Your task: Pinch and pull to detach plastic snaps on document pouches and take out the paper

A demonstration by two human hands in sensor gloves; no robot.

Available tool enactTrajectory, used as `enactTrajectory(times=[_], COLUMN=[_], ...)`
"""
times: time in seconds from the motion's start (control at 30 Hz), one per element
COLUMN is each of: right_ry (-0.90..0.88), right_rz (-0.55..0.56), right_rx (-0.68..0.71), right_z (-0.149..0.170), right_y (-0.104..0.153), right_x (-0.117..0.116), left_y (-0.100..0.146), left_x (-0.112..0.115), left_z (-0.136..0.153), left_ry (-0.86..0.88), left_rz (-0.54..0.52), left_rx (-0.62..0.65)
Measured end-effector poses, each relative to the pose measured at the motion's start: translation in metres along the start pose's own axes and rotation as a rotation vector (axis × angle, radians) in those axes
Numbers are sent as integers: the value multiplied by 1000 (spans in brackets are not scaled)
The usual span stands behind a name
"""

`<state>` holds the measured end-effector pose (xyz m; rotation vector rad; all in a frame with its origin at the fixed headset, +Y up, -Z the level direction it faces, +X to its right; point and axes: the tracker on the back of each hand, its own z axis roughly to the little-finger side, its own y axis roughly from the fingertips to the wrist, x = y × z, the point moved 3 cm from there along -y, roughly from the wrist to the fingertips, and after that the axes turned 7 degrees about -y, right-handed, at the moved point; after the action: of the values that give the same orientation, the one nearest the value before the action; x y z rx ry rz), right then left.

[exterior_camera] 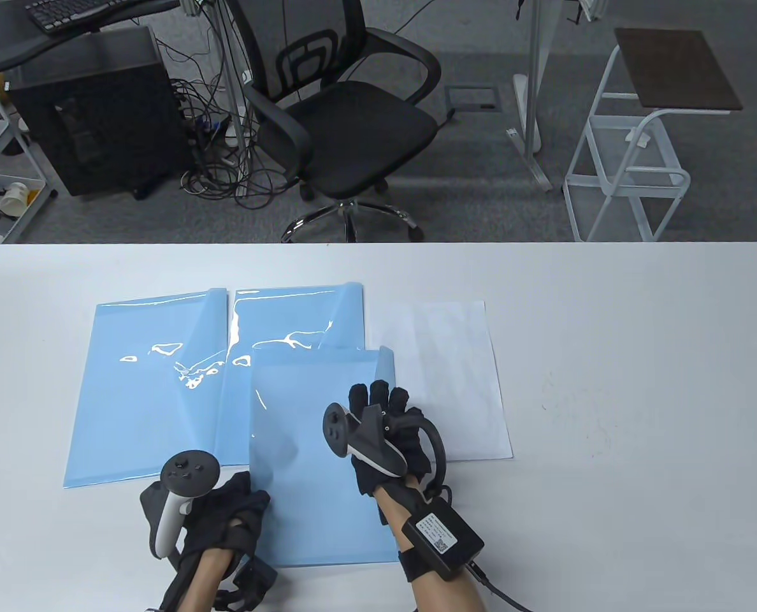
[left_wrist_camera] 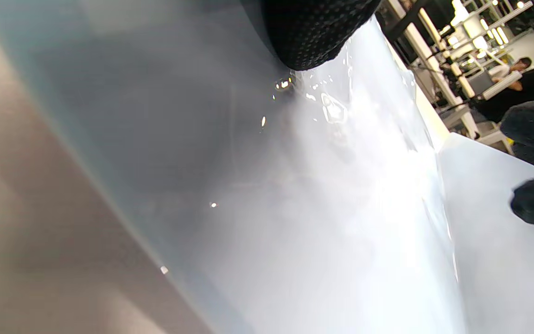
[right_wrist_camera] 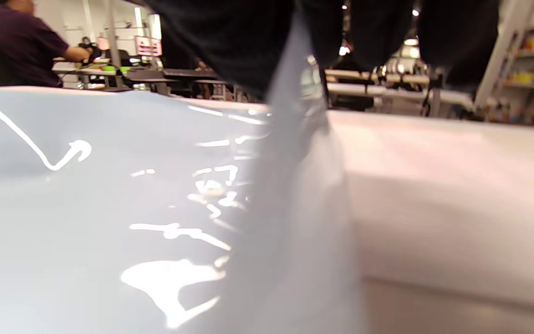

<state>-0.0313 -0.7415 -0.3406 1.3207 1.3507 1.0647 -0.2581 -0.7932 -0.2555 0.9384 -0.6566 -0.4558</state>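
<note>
Three light blue document pouches lie on the white table (exterior_camera: pixel 608 357). The front pouch (exterior_camera: pixel 318 459) sits between my hands, overlapping the middle pouch (exterior_camera: pixel 289 319); the left pouch (exterior_camera: pixel 143 389) lies beside them. My left hand (exterior_camera: pixel 248 503) holds the front pouch's lower left edge, a gloved fingertip (left_wrist_camera: pixel 313 32) resting on the glossy plastic (left_wrist_camera: pixel 295 208). My right hand (exterior_camera: pixel 382 398) pinches that pouch's right edge, where a thin flap (right_wrist_camera: pixel 295 153) rises between the dark fingers (right_wrist_camera: pixel 230 37). A white sheet of paper (exterior_camera: pixel 448 376) lies flat just right of the pouches.
Beyond the table's far edge stand a black office chair (exterior_camera: pixel 346 121), a computer tower (exterior_camera: pixel 98 108) with loose cables, and a white cart (exterior_camera: pixel 640 146). People sit at desks in the background of both wrist views.
</note>
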Motion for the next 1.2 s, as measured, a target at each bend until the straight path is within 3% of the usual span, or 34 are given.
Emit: enactTrajectory(times=[0.23, 0.43, 0.73, 0.93, 1.2], right_ry=[221, 223, -268, -527, -524], right_rz=[0, -70, -87, -184, -149], right_rx=[187, 278, 33, -133, -153], right_z=[1, 10, 63, 81, 83], right_y=[25, 37, 40, 43, 40], right_x=[1, -12, -12, -19, -34], left_y=[0, 0, 0, 1, -1], left_x=[0, 0, -1, 0, 1], left_z=[1, 1, 2, 3, 11], left_ry=[12, 13, 21, 36, 201], left_rz=[6, 2, 2, 12, 91], left_rx=[-3, -5, -6, -6, 1])
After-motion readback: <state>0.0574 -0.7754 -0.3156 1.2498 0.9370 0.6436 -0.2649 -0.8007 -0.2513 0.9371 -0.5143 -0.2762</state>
